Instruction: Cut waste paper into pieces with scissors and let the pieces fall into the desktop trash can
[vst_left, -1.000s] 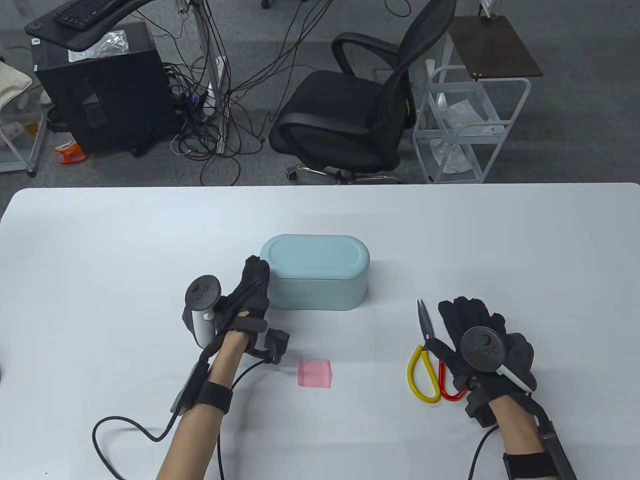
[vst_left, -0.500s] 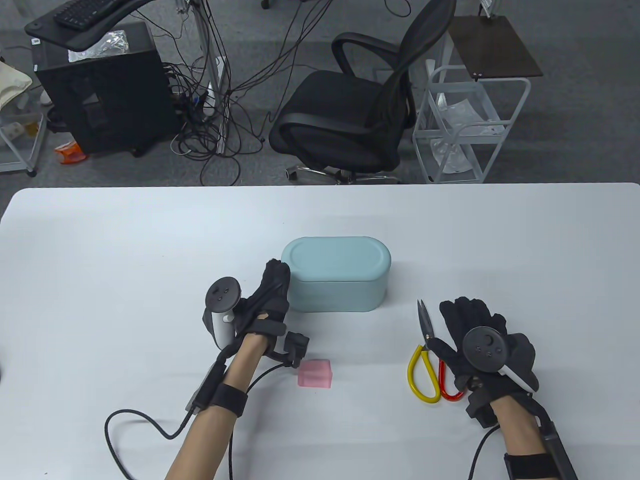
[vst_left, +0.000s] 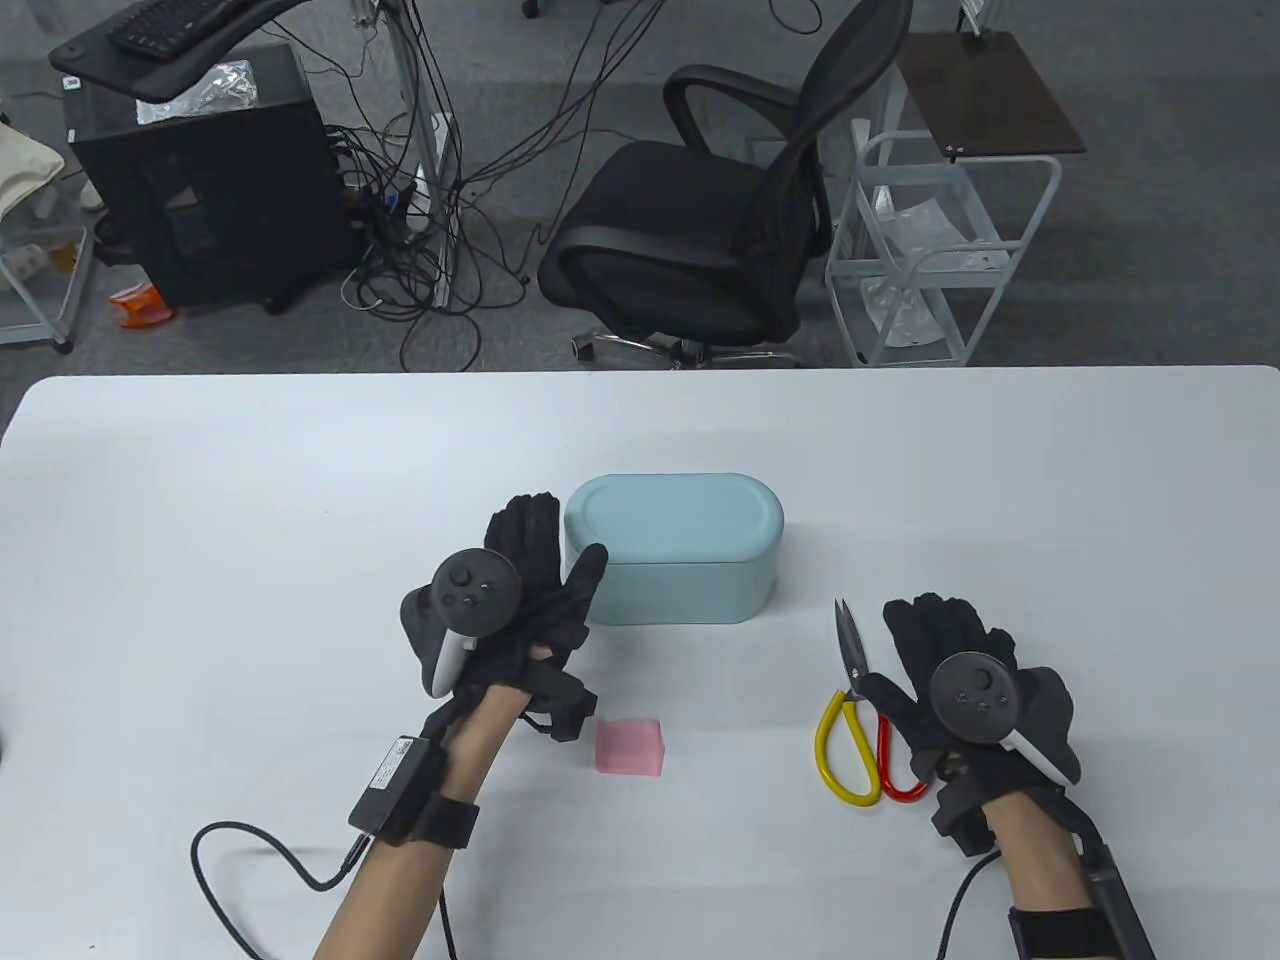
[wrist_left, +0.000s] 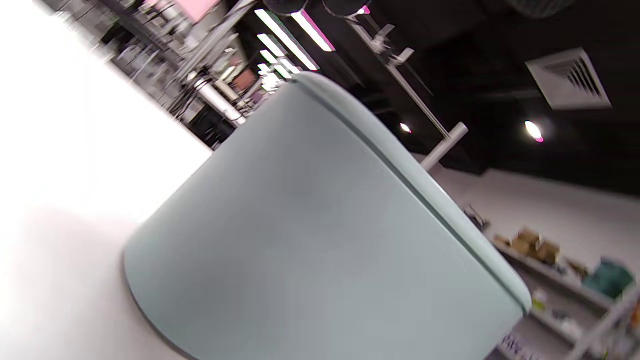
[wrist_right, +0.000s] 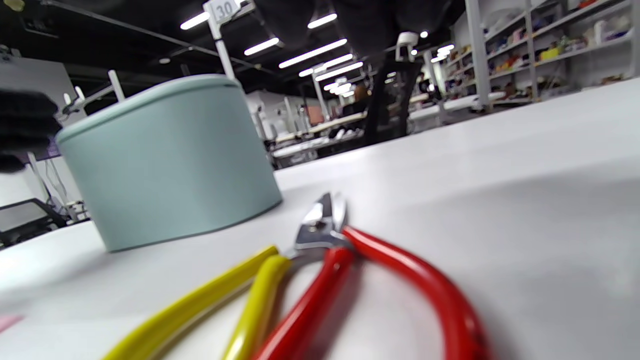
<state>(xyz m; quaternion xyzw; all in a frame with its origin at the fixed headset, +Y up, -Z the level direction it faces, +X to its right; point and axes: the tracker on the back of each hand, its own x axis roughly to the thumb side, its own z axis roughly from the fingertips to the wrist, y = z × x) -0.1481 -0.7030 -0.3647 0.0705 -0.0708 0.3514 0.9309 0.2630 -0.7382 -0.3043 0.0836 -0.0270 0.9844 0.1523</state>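
Observation:
A pale teal oval trash can (vst_left: 675, 545) with its lid on stands mid-table; it fills the left wrist view (wrist_left: 320, 225). My left hand (vst_left: 555, 550) lies against its left end, fingers straight and thumb on the front wall, holding nothing. A small pink paper (vst_left: 630, 747) lies flat in front of the can, just right of my left wrist. Scissors (vst_left: 855, 720) with one yellow and one red handle lie closed at the right, also in the right wrist view (wrist_right: 320, 280). My right hand (vst_left: 915, 660) rests flat beside them, its palm over the red handle.
The white table (vst_left: 200, 520) spreads wide to the left, the right and behind the can. Glove cables (vst_left: 250, 850) trail off the front edge. Beyond the far edge stand an office chair (vst_left: 700, 240) and a white cart (vst_left: 940, 250).
The trash can slid to the right under my left hand's push, then stayed. My left hand turned so its back faces up and spread its thumb. The right hand and scissors have not moved.

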